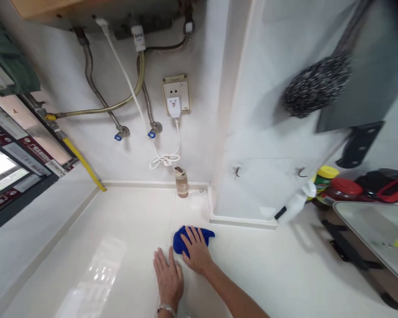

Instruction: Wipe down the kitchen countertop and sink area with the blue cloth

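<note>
A blue cloth [180, 242] lies bunched on the glossy white countertop [135, 221]. My right hand [196, 251] rests flat over it, fingers spread and pressing it against the surface. Just to the left, my left hand [168, 276] lies palm down on the bare counter, holding nothing, with a watch or bracelet [166, 308] at the wrist. Beyond the cloth, a small brownish see-through bottle [181, 182] stands near the back wall.
Hoses and a plugged white cable hang below a water heater [96, 13]; a socket [176, 93] is on the wall. At right are a white bottle [295, 205], jars [343, 190], an electric pan [368, 238], a hanging scrubber [318, 86] and a cleaver [361, 101]. A window [6, 170] is left.
</note>
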`<state>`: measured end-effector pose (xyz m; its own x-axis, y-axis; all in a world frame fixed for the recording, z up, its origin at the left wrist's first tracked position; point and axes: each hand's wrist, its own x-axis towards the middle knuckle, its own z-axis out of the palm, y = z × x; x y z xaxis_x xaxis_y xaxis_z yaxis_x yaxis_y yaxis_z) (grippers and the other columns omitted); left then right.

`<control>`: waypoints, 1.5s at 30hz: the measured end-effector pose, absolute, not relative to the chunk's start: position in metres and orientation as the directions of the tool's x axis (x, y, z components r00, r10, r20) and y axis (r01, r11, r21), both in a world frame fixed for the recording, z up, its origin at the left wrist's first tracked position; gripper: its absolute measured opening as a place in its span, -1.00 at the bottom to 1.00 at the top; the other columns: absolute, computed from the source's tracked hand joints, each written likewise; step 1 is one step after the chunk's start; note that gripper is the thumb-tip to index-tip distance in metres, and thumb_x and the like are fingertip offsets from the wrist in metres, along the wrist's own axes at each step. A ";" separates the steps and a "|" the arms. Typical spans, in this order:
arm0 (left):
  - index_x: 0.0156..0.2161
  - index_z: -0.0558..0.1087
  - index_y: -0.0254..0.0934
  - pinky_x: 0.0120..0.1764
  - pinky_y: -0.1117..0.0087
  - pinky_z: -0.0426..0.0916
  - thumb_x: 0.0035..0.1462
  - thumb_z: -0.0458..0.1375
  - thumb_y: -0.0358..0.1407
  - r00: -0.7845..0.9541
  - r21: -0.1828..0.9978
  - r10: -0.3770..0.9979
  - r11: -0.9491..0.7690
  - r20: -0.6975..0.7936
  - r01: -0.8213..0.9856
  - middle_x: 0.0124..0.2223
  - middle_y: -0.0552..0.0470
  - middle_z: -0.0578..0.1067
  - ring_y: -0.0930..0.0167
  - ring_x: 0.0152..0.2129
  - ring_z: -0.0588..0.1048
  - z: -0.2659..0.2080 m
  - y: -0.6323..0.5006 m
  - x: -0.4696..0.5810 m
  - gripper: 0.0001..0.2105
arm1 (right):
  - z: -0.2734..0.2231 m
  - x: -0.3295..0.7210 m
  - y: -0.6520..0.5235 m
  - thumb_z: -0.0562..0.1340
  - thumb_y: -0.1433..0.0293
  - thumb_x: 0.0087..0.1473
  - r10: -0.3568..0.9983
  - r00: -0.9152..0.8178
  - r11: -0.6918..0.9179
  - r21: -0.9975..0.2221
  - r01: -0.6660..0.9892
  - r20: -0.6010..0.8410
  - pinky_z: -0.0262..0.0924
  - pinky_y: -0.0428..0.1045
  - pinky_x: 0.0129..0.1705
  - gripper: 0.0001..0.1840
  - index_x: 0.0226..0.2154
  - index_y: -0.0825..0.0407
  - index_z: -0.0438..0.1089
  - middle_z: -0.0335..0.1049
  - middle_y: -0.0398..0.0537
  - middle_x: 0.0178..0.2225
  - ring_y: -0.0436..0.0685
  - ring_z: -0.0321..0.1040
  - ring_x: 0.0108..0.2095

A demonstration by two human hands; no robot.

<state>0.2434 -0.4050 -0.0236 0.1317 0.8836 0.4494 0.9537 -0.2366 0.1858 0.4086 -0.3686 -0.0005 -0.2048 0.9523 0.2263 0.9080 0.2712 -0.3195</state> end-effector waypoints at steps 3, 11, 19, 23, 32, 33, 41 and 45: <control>0.32 0.24 -0.32 0.29 -0.20 0.10 0.21 -0.01 -0.43 0.115 0.214 0.884 -0.233 0.454 0.949 0.45 -0.31 -0.03 -0.04 0.40 -0.24 -0.023 -0.403 0.243 -0.45 | -0.004 0.432 -0.410 0.16 0.21 0.15 0.952 -0.163 0.235 -0.281 0.931 0.258 -0.24 0.36 0.39 -0.27 0.35 -0.10 0.06 -0.18 0.04 0.44 0.37 -0.25 0.42; 0.27 0.31 -0.37 0.28 -0.23 0.09 0.24 -0.05 -0.37 0.091 0.265 0.887 -0.232 0.453 0.936 0.40 -0.36 0.12 -0.07 0.40 -0.18 -0.014 -0.402 0.246 -0.50 | -0.011 0.485 -0.532 0.16 0.31 0.13 0.953 0.000 0.056 -0.175 0.983 0.303 -0.12 0.34 0.37 -0.26 0.35 -0.14 0.05 -0.14 -0.02 0.44 0.37 -0.15 0.40; 0.26 0.33 -0.39 0.27 -0.25 0.07 0.26 -0.05 -0.29 0.080 0.302 0.905 -0.221 0.418 0.927 0.39 -0.40 0.13 -0.10 0.38 -0.10 -0.014 -0.401 0.246 -0.50 | -0.018 0.517 -0.569 -0.08 0.19 0.33 0.919 0.257 -0.120 -0.408 0.905 0.298 0.05 0.24 0.34 -0.41 0.36 -0.08 0.02 0.18 -0.03 0.32 0.19 0.06 0.34; 0.25 0.34 -0.40 0.27 -0.25 0.05 0.27 -0.04 -0.28 0.105 0.288 0.900 -0.243 0.423 0.926 0.38 -0.39 0.16 -0.08 0.38 -0.09 -0.018 -0.400 0.240 -0.51 | -0.027 0.529 -0.565 -0.03 0.16 0.27 0.830 0.435 -0.270 -0.431 0.861 0.349 0.17 0.30 0.23 -0.43 0.23 0.01 0.25 0.36 0.13 0.16 0.34 0.20 0.24; 0.18 0.42 -0.17 0.32 -0.14 0.07 0.29 0.01 -0.19 0.491 0.339 0.808 -0.585 0.327 0.737 0.39 -0.14 0.20 0.12 0.36 0.08 -0.035 -0.464 0.303 -0.59 | -0.020 0.530 -0.558 0.06 0.19 0.13 0.813 0.549 -0.308 -0.657 0.688 0.195 0.29 0.20 -0.02 -0.57 -0.05 -0.04 0.46 0.49 0.10 -0.14 0.29 0.40 -0.11; 0.19 0.41 -0.18 0.32 -0.13 0.07 0.29 0.01 -0.16 0.513 0.372 0.802 -0.597 0.305 0.711 0.38 -0.15 0.22 0.14 0.36 0.11 -0.035 -0.474 0.316 -0.58 | -0.019 0.531 -0.557 0.07 0.19 0.10 0.813 0.553 -0.303 -0.679 0.669 0.182 0.30 0.19 -0.03 -0.58 -0.09 -0.04 0.49 0.51 0.10 -0.16 0.28 0.41 -0.13; -0.02 0.48 -0.27 0.31 -0.12 0.08 0.17 0.10 0.06 0.487 0.848 0.873 -0.276 0.024 0.453 0.25 -0.24 0.39 0.08 0.28 0.25 0.006 -0.488 0.341 -0.53 | 0.005 0.544 -0.562 0.01 -0.03 0.12 0.834 0.545 -0.191 -0.881 0.433 0.086 0.41 0.15 -0.07 -0.46 -0.27 -0.05 0.55 0.60 0.00 -0.24 0.25 0.52 -0.19; -0.08 0.43 -0.24 -0.07 0.15 0.47 0.12 0.13 0.16 0.545 0.960 0.829 -0.041 -0.122 0.278 -0.13 -0.09 0.58 0.24 -0.17 0.54 0.035 -0.481 0.325 -0.49 | 0.024 0.543 -0.564 0.02 -0.14 0.11 0.845 0.532 -0.138 -0.941 0.309 0.051 0.42 0.12 -0.10 -0.36 -0.24 -0.02 0.56 0.60 0.00 -0.24 0.25 0.52 -0.21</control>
<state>0.3247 -0.4809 0.0348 0.5452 0.8293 -0.1222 0.2780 -0.0414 0.9597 0.5427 -0.5644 0.0239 0.5320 0.8452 0.0511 0.3090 -0.1376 -0.9411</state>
